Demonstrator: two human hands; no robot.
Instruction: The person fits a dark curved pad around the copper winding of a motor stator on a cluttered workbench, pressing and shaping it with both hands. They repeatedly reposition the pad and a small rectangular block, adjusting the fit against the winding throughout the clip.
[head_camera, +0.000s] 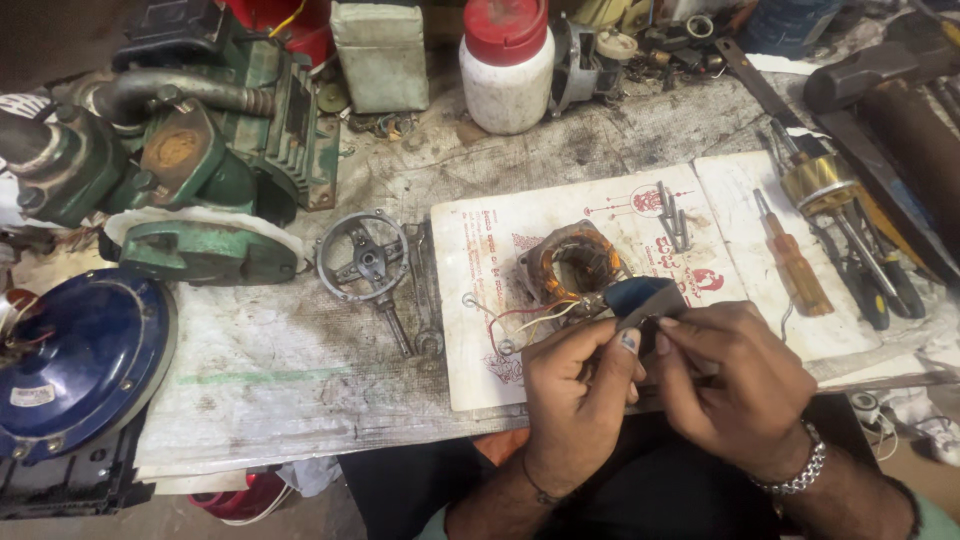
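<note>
My left hand (578, 392) and my right hand (728, 378) meet at the front of the bench, fingertips pinched together on a small dark blue-grey part (640, 296) with thin wires. Red, yellow and white wires (530, 318) run from it to a motor stator with copper windings (568, 262), which rests on a white printed card (480, 300) just beyond my hands. How each finger grips the part is partly hidden.
A round metal end cover with a shaft (366, 258) lies left of the card. An orange-handled screwdriver (794, 262) and a brass-coloured rotor (822, 184) lie right. A green pump (190, 150), a blue round housing (80, 360) and a white jar with red lid (508, 66) stand around.
</note>
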